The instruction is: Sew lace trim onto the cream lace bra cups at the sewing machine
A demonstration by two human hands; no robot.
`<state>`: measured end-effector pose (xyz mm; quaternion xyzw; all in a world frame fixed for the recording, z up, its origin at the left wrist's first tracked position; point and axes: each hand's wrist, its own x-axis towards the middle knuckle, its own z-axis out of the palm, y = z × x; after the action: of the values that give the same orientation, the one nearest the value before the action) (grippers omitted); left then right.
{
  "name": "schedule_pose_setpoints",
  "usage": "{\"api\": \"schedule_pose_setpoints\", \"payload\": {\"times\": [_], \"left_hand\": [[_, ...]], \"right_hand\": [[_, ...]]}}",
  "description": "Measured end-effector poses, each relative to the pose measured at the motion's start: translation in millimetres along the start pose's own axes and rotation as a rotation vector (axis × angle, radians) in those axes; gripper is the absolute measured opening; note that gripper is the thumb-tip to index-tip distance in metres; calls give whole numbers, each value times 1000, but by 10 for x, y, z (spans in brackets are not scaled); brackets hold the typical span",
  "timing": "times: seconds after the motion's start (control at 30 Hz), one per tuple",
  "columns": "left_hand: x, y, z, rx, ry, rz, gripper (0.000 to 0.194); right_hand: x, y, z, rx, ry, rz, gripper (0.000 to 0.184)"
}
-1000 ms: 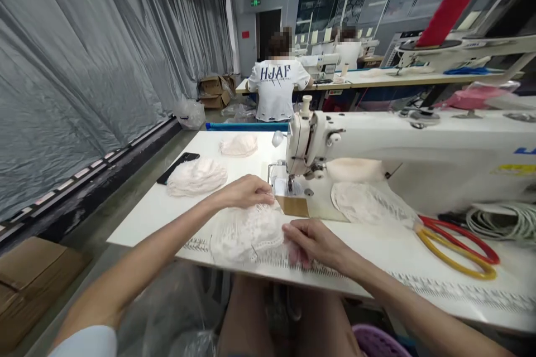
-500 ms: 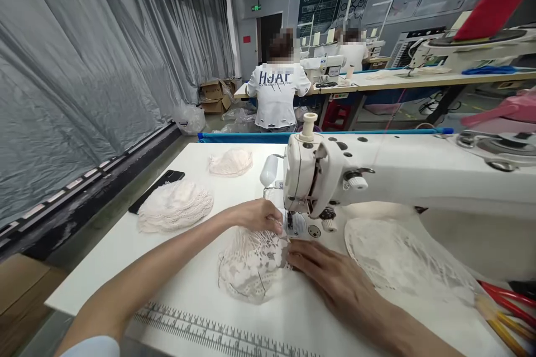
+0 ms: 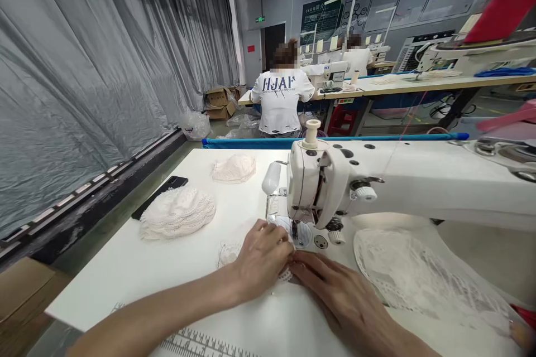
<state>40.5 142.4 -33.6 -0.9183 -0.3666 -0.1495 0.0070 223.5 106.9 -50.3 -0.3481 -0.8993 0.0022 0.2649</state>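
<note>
Just in front of the needle of a white sewing machine (image 3: 419, 173), my two hands meet on a piece of cream lace fabric (image 3: 228, 253). My left hand (image 3: 264, 256) is closed, its fingers curled and pinching the lace, and it covers most of the piece. From the right, my right hand (image 3: 341, 290) grips the lace edge with thumb and fingers close together; the fingertips are partly hidden. The presser foot (image 3: 295, 230) stands right behind the fingers. Whether the lace lies under the foot cannot be made out.
On the left of the table lie a stack of lace pieces (image 3: 178, 213), a single lace piece (image 3: 234, 168) and a black phone (image 3: 146, 201). More sheer lace (image 3: 419, 265) lies under the machine arm. A printed ruler (image 3: 205, 346) runs along the front. A co-worker (image 3: 281, 100) sits ahead.
My left hand has come toward me and turned over the lace, now hiding most of it. My right hand stays by the lace edge. The view has tilted up slightly.
</note>
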Motion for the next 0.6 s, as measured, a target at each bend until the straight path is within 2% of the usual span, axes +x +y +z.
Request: {"api": "schedule_pose_setpoints", "payload": {"times": [0.07, 0.2, 0.33, 0.6], "left_hand": [[-55, 11, 2, 23, 26, -14, 12], [-82, -8, -4, 65, 8, -4, 16], [-109, 12, 16, 115, 5, 13, 13], [-174, 44, 15, 111, 11, 32, 13]], "right_hand": [[-34, 46, -54, 18, -5, 31, 36], [-97, 95, -125, 8, -46, 62, 33], [-120, 71, -113, -7, -103, 34, 32], [-152, 81, -74, 6, -87, 20, 31]]}}
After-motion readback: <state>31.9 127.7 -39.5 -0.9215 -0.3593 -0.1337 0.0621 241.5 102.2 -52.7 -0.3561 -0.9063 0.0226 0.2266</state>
